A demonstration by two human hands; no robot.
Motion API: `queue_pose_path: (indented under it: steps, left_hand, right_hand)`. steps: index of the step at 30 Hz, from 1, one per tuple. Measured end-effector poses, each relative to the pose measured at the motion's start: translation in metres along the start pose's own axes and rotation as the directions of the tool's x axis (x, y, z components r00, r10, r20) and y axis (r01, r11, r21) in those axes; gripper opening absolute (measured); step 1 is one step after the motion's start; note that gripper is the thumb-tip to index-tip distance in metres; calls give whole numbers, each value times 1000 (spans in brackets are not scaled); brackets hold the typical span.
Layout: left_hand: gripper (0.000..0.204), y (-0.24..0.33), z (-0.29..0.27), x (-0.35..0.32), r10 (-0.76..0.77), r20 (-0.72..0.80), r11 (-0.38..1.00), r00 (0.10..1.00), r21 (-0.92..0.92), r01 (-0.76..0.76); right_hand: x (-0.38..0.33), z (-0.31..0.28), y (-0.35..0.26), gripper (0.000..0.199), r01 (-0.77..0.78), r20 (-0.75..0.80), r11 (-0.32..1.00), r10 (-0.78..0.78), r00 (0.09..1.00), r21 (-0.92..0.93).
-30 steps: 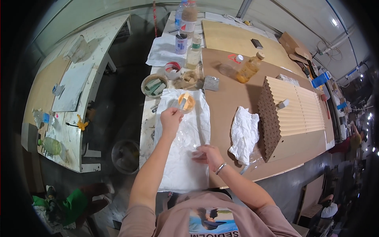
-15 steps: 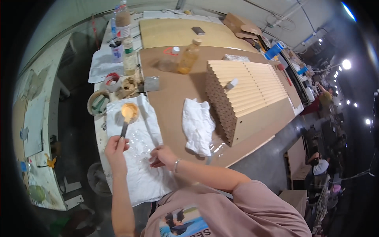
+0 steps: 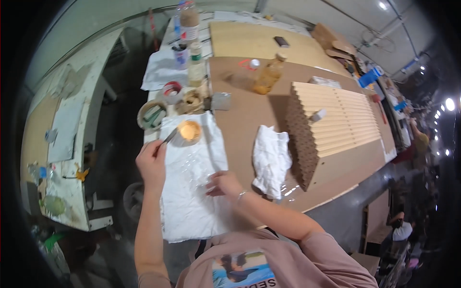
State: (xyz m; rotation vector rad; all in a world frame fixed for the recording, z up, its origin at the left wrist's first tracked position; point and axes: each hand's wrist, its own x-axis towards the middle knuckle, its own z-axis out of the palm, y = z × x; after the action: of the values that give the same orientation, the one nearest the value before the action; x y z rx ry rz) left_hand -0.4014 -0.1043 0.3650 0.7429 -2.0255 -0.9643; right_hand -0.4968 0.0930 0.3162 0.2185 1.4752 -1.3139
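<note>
In my left hand (image 3: 151,158) is a spatula with a dark, narrow, flat body (image 3: 170,136), its far end by the rim of a small round cup (image 3: 189,132). Pale orange paste (image 3: 190,128) fills the cup, which stands on a white cloth (image 3: 187,211) near the table's left edge. My right hand (image 3: 223,183) rests low over the same cloth with its fingers curled. Its fingertips meet a crinkled sheet of clear plastic (image 3: 193,168); what they pinch, if anything, is too blurred to make out.
Right of my right hand lie a bunched white cloth (image 3: 272,161) and a ridged wooden block (image 3: 336,125) with a small white piece (image 3: 318,115) on top. Tape rolls (image 3: 172,91), a glue-like bottle (image 3: 196,67) and an amber bottle (image 3: 270,74) stand farther back.
My view has swung left, shifting the scene rightward. The spatula's paste-covered end has left the middle of the cup and its blade now slants at the rim. My right hand stays by the plastic.
</note>
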Motion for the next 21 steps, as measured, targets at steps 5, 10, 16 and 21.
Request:
queue_pose_path:
  steps: [5, 10, 16, 21]
  left_hand:
    - [10, 2, 8, 21, 175, 93, 954, 980, 229, -192]
    - [3, -6, 34, 41, 386, 237, 785, 892, 424, -452]
    - [10, -6, 41, 53, 240, 412, 782, 879, 454, -427]
    - [9, -13, 43, 55, 180, 408, 826, 895, 432, -363]
  right_hand:
    - [1, -1, -5, 23, -27, 57, 1000, 27, 998, -2]
    - [7, -3, -4, 19, -32, 57, 999, 33, 998, -27]
    - [11, -2, -3, 8, 19, 6, 999, -19, 1000, 36]
    - [15, -4, -5, 16, 113, 19, 992, -112, 994, -47]
